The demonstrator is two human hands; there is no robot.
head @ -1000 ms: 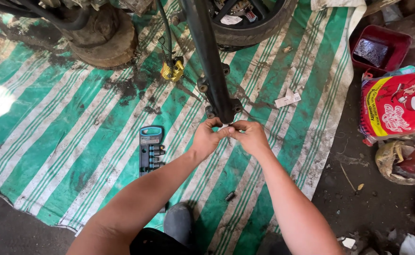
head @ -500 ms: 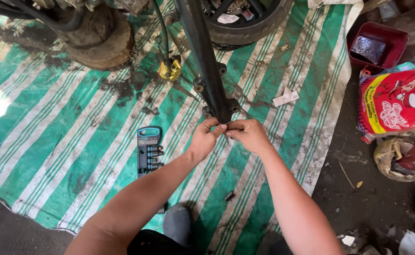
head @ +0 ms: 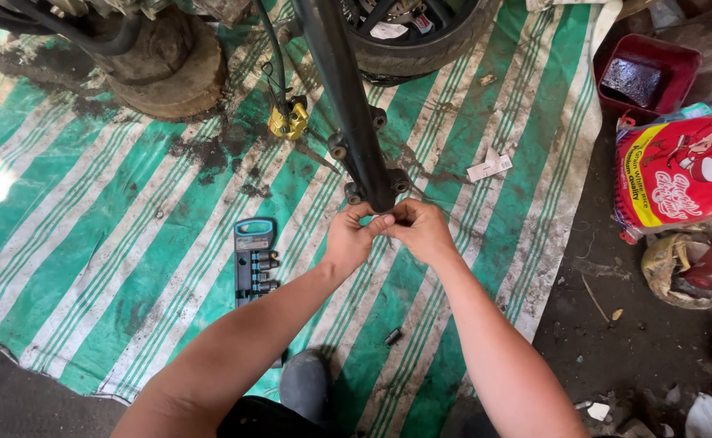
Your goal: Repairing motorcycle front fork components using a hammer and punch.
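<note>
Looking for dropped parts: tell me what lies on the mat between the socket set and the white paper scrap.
In the head view, both hands, left and right, meet at the fork leg's lower end between the socket set and paper scrap; otherwise only striped mat.

- The fingertips of the left hand (head: 349, 239) and right hand (head: 421, 231) meet under the fork leg (head: 348, 105); whatever they pinch is hidden.
- The fork leg's top is cut off by the upper edge.
- The tyre (head: 429, 49) shows only its lower arc.
- The sack (head: 680, 174) runs off the right edge.
- A small dark piece (head: 393, 336) on the tarp (head: 129, 268) is too small to tell.
- The socket set (head: 255, 261) has its lower end behind the left forearm.
</note>
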